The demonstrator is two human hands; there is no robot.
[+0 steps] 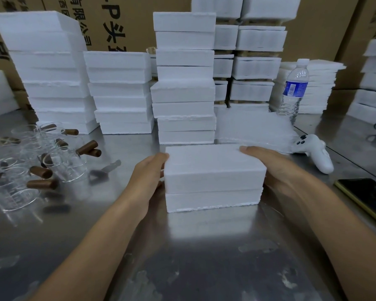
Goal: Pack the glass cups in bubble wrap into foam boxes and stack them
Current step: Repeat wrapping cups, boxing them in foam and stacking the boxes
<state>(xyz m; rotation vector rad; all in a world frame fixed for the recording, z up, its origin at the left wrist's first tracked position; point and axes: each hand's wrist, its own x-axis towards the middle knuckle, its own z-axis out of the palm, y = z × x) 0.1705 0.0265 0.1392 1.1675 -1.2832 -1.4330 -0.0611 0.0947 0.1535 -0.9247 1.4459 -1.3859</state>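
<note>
Foam box [213,170]: closed, upper half seated on lower half; stands on the bench [204,246] at centre, just near of the middle stack
Left hand [149,177]: flat against the left side of the box; fingers [161,158] straight and together, reaching to the far-left corner
Right hand [271,168]: flat against the right side; fingers [251,149] straight and together, tips on the far-right top edge
Glass cups [30,161]: unwrapped, brown handles, clustered on the left of the bench; some lie on their sides
Bubble wrap sheets [254,127]: stacked flat, far right of the box
Foam box stacks [185,83]: several columns along the far side
Water bottle [294,90]: upright, far right
White controller [317,153]: lies right of the box, touching the bubble wrap
Phone [369,196]: flat at the right edge
</note>
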